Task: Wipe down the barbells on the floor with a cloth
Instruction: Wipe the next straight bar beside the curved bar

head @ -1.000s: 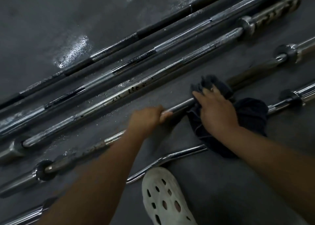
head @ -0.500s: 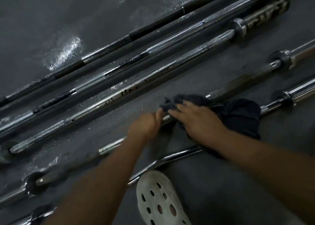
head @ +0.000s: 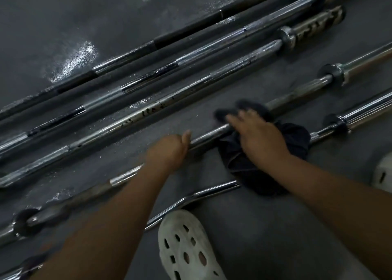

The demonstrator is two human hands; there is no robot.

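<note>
Several steel barbells lie side by side on the dark floor, running diagonally from lower left to upper right. My left hand (head: 169,150) grips the shaft of one barbell (head: 297,92), thumb lying along the bar. Just to the right, a dark cloth (head: 297,139) is draped over the same shaft. My right hand (head: 258,139) presses the cloth onto the bar with fingers stretched over it; the fingers are blurred. This bar's left collar (head: 25,222) lies near the lower left.
A bent chrome curl bar (head: 191,199) lies closest to me, partly under the cloth. My white perforated clog (head: 186,248) stands beside it, and a second one (head: 381,173) shows at the right edge. The floor at upper left has a wet shine (head: 74,63).
My right hand slid the cloth left along the bar up to my left hand, then back to the right. My left hand kept its grip on the shaft.
</note>
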